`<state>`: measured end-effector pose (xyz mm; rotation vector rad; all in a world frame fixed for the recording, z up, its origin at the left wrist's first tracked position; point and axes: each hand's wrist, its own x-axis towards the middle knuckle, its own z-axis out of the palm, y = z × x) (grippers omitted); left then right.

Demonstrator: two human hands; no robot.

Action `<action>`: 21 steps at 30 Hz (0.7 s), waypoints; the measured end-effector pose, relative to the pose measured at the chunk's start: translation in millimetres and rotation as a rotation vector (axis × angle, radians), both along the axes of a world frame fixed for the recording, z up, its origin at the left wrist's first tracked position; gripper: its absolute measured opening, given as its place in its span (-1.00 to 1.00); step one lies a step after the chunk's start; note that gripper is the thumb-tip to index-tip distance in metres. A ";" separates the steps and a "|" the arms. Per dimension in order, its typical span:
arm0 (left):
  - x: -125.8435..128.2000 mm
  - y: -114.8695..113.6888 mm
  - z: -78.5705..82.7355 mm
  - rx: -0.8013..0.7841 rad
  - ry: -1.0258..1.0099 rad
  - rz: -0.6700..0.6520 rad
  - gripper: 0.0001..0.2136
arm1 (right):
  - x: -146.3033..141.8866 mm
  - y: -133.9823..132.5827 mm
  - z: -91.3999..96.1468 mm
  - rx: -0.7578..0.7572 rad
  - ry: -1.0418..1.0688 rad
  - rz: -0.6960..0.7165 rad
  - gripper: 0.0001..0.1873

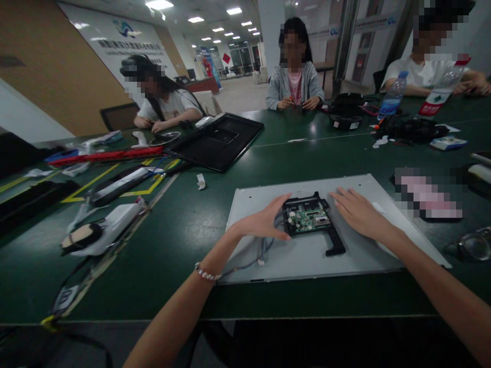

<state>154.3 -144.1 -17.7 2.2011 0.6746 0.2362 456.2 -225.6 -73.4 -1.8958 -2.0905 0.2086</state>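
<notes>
A grey metal panel [356, 253] lies flat on the green table in front of me. On its middle sits a green circuit board [309, 217] in a black plastic frame [334, 244], with thin cables [264, 250] trailing off to the left. My left hand [264, 222] rests on the panel at the board's left edge, fingers stretched and thumb touching the frame's corner. My right hand [358, 212] lies palm down just right of the board, fingers spread toward it. Neither hand holds anything.
A black monitor shell [218, 140] lies further back on the green table [184, 230]. Red and white strips, yellow tape and parts crowd the left side. Bottles [391, 102], black gear and glasses [473, 245] sit right. Three people sit across.
</notes>
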 end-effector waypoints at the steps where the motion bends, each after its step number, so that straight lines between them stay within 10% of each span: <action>1: 1.8 -1.9 -0.4 0.013 0.002 -0.004 0.12 | 1.3 1.0 0.2 0.010 0.022 0.011 -0.40; 21: -2.7 -7.8 0.5 0.176 0.122 -0.128 0.06 | -27.1 -8.3 1.4 0.098 0.063 0.229 -0.28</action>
